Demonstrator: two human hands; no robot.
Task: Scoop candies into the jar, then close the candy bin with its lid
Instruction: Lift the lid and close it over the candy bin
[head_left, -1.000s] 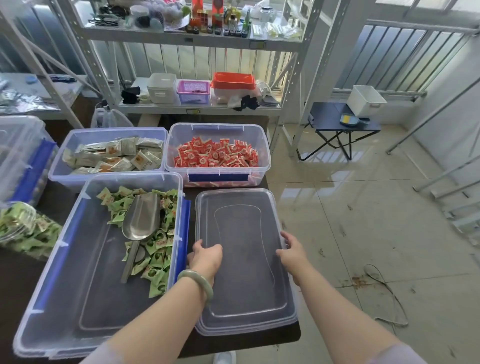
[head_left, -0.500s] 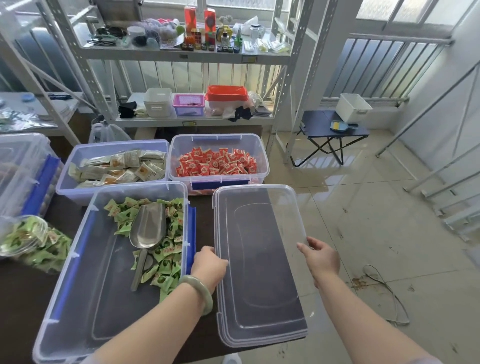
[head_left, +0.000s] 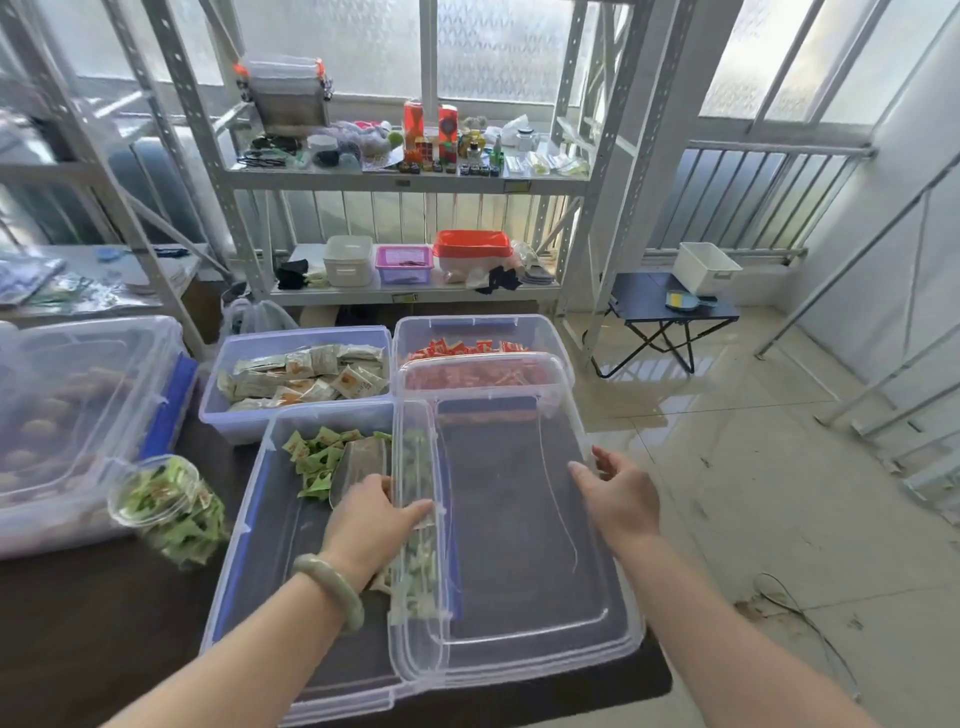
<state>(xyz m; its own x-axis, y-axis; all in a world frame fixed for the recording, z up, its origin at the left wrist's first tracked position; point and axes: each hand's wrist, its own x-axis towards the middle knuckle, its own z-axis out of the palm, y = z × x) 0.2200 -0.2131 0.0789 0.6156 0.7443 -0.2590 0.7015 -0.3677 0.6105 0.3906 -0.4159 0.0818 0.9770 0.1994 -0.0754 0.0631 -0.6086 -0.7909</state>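
A clear candy bin (head_left: 244, 551) with blue latches holds green-wrapped candies (head_left: 314, 457) and a metal scoop (head_left: 358, 467). Its clear lid (head_left: 514, 525) is lifted and tilted, its left edge overlapping the bin's right rim. My left hand (head_left: 374, 525), with a jade bangle on the wrist, grips the lid's left edge. My right hand (head_left: 618, 499) holds the lid's right edge with fingers curled around it. A clear jar (head_left: 166, 509) full of green candies lies tilted on the dark table left of the bin.
Behind are a bin of beige-wrapped candies (head_left: 306, 374) and a bin of red candies (head_left: 483, 353). A large lidded bin (head_left: 78, 415) sits at far left. Metal shelving (head_left: 410, 176) stands behind the table. Tiled floor and a small folding table (head_left: 670, 306) lie to the right.
Both hands have lifted the lid off the table and carried it left, tilting it until its left edge overlaps the candy bin. The view has tipped upward.
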